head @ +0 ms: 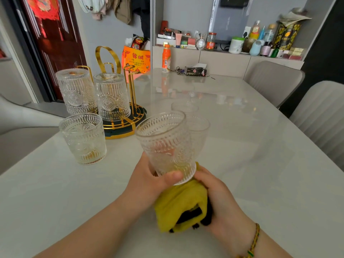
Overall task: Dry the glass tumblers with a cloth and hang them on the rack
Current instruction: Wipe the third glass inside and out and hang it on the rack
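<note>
**Tumbler in hand, rack ahead and to the left**

The fingers of the left hand curl round the foot of the held tumbler, thumb across its near side: a firm grip, low on the glass. The right hand is closed on a bunched yellow cloth, which sits vs. the tumbler's base from below (we can't tell whether any cloth reaches inside).

The glass is lifted off the bench, mouth up. It tilts away and a bit left, so its long axis runs from the wrist roughly toward the rack.

That rack stands ahead-left, on the left hand's side, w/ two hung tumblers upside down on it and a free peg at its right. We judge the left hand is the nearer one for hanging, but the glass is mouth-up now and would need turning over first.

An upright tumbler waits near the rack. Two more glasses stand just beyond the held one.
</note>
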